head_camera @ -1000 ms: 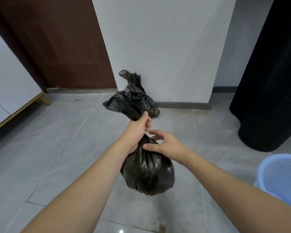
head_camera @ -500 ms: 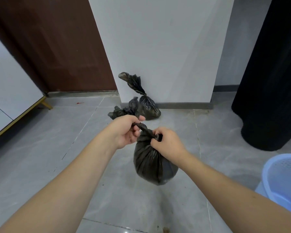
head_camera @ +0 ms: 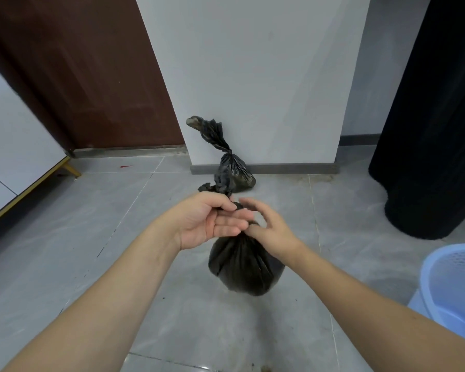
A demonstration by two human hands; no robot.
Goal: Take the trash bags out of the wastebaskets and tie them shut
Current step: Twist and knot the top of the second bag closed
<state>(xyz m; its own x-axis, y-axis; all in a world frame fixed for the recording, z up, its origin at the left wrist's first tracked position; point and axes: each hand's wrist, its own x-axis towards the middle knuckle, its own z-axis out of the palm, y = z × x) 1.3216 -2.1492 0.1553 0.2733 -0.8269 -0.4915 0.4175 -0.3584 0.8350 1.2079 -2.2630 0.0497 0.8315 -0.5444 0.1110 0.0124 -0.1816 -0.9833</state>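
Note:
A full black trash bag (head_camera: 246,267) hangs above the floor in the middle of the view. My left hand (head_camera: 207,220) pinches its twisted neck between thumb and forefinger, palm turned up; the loose tail of the bag sticks out beyond that hand. My right hand (head_camera: 270,229) sits at the neck just right of the left, fingers spread and touching the plastic; its grip is hidden. A second black trash bag (head_camera: 232,171), tied with a long twisted top, lies on the floor against the white wall. A light blue wastebasket (head_camera: 451,291) stands at the right edge.
Grey tiled floor (head_camera: 91,237) spreads all around. A brown door (head_camera: 91,76) is at the back left, a white cabinet (head_camera: 11,146) on the far left, a black curtain (head_camera: 435,130) on the right.
My left hand turned palm up and shifted right at the neck. My right hand loosened from a closed grip into spread fingers. The bag's tail has shortened.

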